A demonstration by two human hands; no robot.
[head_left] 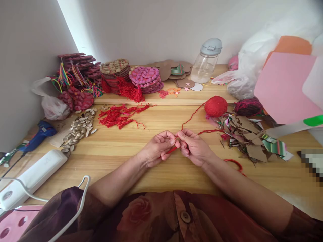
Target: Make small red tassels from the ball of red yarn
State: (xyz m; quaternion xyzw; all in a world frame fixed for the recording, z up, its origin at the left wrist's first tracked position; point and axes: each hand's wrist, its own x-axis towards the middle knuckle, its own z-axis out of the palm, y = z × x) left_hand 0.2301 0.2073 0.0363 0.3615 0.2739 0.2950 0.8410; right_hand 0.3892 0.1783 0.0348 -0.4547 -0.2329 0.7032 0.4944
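Observation:
Over the middle of the wooden table, my left hand [159, 148] and my right hand [193, 146] meet fingertip to fingertip. Both are closed in a pinch on red yarn [189, 118]. One strand climbs from my fingers to the red yarn ball [216, 106] at the back right. More red strands [209, 131] stretch out to the right from behind my right hand. A red length also shows below the fingertips, between the palms. The exact spot where the fingers pinch is partly hidden. A heap of red tassels [114, 116] lies to the left, beyond my left hand.
Cardboard scraps [254, 137] and red-handled scissors [234, 164] lie right. Pistachio-like shells [80, 129], a blue glue gun [41, 134] and a white power strip [34, 176] are left. Along the back stand stacked decorated discs [146, 79], a water bottle [205, 62] and plastic bags [242, 80].

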